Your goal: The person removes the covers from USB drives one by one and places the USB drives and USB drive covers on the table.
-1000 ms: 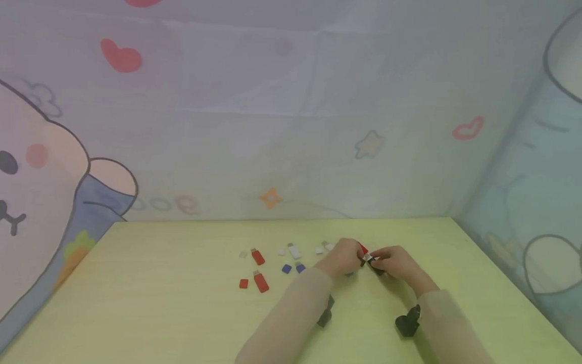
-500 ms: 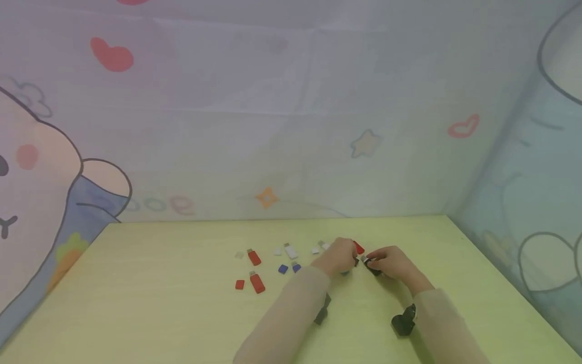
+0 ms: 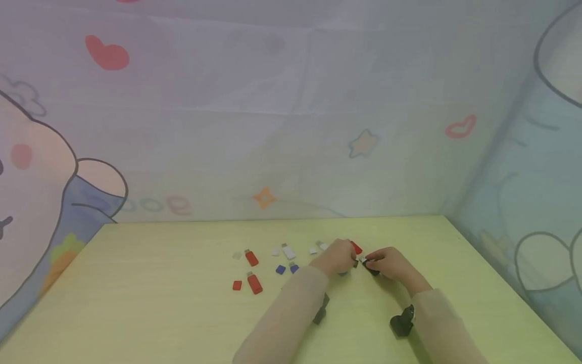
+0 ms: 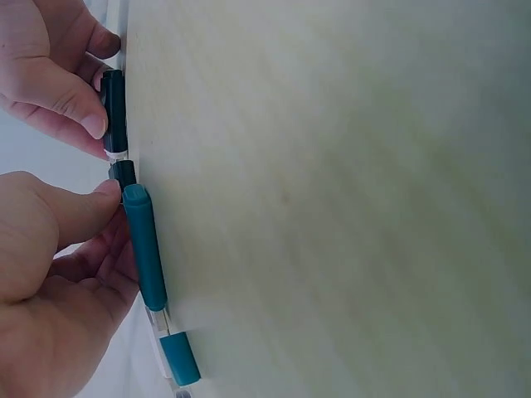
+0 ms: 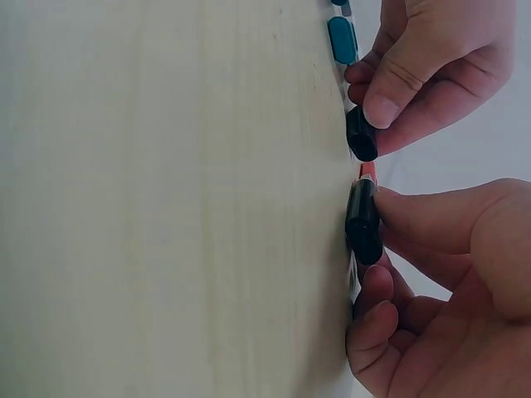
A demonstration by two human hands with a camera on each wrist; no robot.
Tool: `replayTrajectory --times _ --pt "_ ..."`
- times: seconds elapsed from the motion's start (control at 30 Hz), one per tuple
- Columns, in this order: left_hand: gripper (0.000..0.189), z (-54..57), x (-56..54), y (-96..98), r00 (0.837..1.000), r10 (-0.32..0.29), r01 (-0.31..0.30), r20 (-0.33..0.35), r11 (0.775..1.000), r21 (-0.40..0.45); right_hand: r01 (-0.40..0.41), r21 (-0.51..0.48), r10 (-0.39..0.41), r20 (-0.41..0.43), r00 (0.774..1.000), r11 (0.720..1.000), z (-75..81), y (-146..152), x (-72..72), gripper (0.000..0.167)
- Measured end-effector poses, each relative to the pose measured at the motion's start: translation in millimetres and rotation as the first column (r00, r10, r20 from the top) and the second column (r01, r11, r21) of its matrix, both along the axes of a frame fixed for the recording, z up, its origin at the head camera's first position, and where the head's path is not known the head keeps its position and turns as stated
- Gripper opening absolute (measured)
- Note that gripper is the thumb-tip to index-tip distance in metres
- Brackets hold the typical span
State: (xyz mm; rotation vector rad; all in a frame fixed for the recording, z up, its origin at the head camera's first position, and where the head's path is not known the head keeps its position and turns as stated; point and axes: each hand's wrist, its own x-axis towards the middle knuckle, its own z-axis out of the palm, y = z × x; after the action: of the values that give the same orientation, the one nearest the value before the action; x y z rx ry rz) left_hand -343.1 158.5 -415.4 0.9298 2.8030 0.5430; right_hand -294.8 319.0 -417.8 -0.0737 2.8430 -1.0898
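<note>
Between its thumb and fingers my left hand [image 3: 337,257] holds a small black cap [image 4: 123,172]. The right hand [image 3: 390,263] pinches a black USB flash drive [image 5: 363,220] whose metal plug points at that cap. A narrow gap separates cap and drive in the right wrist view, close over the table. Right beside my left fingers lies a teal USB drive [image 4: 145,249], its teal cap [image 4: 180,356] just off its plug end. Behind the two hands a red USB drive [image 3: 356,247] lies on the table, partly hidden by the left hand.
Left of the hands, red drives [image 3: 254,283], a white drive [image 3: 288,251] and a blue drive [image 3: 294,268] lie uncapped, with a red cap [image 3: 237,285] and a blue cap [image 3: 280,270] beside them. The left forearm covers part of the yellowish table [image 3: 159,303]. A printed cloth [image 3: 227,126] hangs behind.
The head view has turned a little, so the scene slides left. My left hand with the black cap has drawn slightly away from the drive's plug, while the right hand keeps its grip.
</note>
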Motion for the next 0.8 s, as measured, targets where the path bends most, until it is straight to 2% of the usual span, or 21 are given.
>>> replayTrajectory --times 0.2,0.33,0.4,0.5,0.6,0.8 --pt "0.016 -1.5 -1.9 -0.6 1.0 0.004 -0.004 0.001 1.0 -0.003 0.004 0.01 -0.004 -0.002 1.0 1.0 -1.0 -0.7 -1.7 0.029" --pt "0.018 0.8 0.3 -7.3 0.998 0.039 -0.041 0.042 0.998 0.046 -0.005 0.017 0.005 -0.003 1.0 1.0 -1.8 -4.0 -4.8 0.028" --pt "0.016 4.4 3.1 -12.3 0.998 0.048 -0.05 0.038 0.996 0.072 -0.014 0.028 0.014 -0.006 1.0 1.0 -2.2 -4.9 -5.9 0.029" --pt "0.016 13.6 7.6 -21.4 1.0 0.026 -0.027 0.012 0.994 0.109 -0.024 0.051 0.024 -0.011 1.0 0.998 -0.6 -3.8 -5.0 0.034" --pt "0.026 27.9 11.5 -32.4 1.0 -0.006 0.006 -0.002 0.993 0.117 -0.041 0.069 0.044 -0.04 0.998 0.997 6.2 0.9 0.4 0.045" --pt "0.048 58.4 24.1 -74.0 0.999 -0.038 0.04 -0.016 0.992 0.119 -0.09 0.128 0.113 -0.187 0.976 0.988 25.9 11.8 15.4 0.066"
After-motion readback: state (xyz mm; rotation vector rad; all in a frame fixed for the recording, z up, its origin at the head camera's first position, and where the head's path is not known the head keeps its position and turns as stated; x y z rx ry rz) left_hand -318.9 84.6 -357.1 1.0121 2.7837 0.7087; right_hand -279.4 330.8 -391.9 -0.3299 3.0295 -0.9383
